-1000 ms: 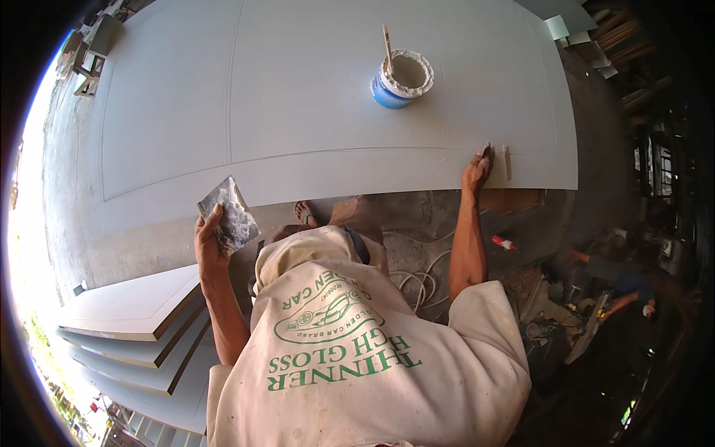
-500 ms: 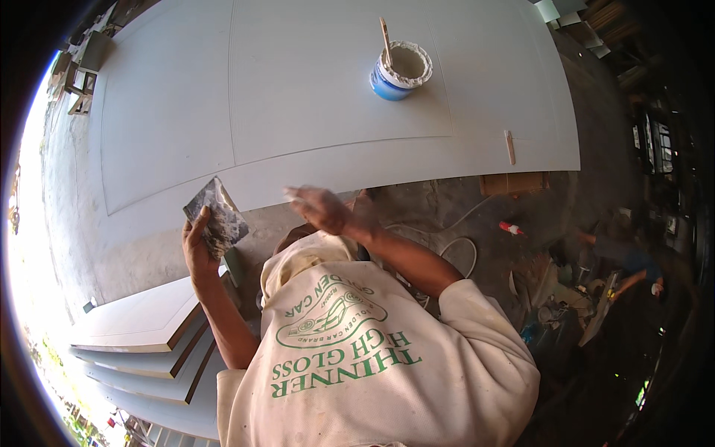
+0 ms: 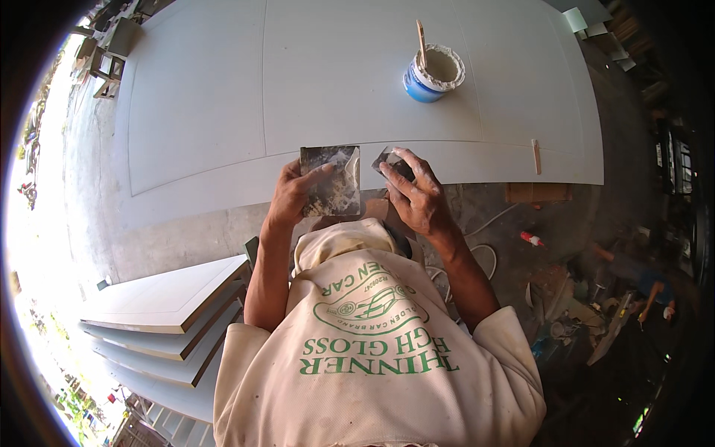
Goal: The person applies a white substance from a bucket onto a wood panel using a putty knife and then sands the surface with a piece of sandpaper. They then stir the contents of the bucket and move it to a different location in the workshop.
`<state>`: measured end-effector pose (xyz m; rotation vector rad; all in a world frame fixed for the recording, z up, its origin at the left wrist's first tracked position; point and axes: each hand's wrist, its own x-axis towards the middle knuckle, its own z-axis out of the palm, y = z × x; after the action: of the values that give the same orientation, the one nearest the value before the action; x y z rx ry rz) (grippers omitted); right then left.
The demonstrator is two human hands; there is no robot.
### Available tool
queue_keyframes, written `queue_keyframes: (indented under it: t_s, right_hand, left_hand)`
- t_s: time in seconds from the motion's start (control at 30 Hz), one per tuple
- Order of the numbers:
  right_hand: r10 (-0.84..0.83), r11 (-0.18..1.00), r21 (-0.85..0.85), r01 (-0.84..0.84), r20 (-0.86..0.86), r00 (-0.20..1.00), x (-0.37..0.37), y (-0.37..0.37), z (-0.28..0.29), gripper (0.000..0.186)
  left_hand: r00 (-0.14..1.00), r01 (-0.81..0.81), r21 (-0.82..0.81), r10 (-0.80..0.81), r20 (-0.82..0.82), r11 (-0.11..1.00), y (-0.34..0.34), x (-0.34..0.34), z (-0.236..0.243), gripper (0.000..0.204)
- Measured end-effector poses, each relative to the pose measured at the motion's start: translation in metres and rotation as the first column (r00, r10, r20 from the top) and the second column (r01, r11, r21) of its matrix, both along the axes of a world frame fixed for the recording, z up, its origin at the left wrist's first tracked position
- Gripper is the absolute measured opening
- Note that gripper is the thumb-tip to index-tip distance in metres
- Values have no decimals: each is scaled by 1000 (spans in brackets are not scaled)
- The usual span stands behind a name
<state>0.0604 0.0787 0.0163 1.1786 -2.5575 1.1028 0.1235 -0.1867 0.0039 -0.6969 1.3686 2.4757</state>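
1 dark sq. plate (image 3: 333, 197), smeared w/ pale paste, is in the L hand's (image 3: 290, 195) grasp, thumb on top, at the near edge of a big pale panel (image 3: 342, 82). R hand (image 3: 421, 203), fingers paste-smeared, pinches a small dark flat piece (image 3: 395, 162) just R of the plate, gap btwn. Blue tub (image 3: 424, 89) w/ upright stick (image 3: 421, 41) sits farther back on panel; flat wood strip (image 3: 536, 158) lies nr its R end.
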Motion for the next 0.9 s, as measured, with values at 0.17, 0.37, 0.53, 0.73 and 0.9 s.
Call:
queue_keyframes:
  t_s: [0.17, 0.37, 0.53, 0.73, 0.9]
  right_hand:
    - [65, 997, 39, -63, -37, 997, -9, 8, 2, 43]
    - [-35, 999, -20, 33, -57, 998, -22, 12, 9, 41]
    - [-49, 996, -67, 56, 96, 994, -30, 19, 9, 39]
    - [-112, 976, -157, 152, 238, 965, -35, 16, 5, 32]
    - [338, 775, -429, 464, 902, 268, -35, 17, -12, 30]
  left_hand:
    - [999, 24, -56, -23, 26, 998, 11, -11, -3, 19]
    - [996, 89, -91, -86, 32, 992, 17, -19, -6, 19]
    - [999, 45, 3, -45, 8, 999, 24, -24, 3, 20]
    - [998, 67, 10, -67, -7, 998, 29, -29, 16, 22]
    - [995, 99, 3, -98, -33, 995, 34, -32, 19, 24]
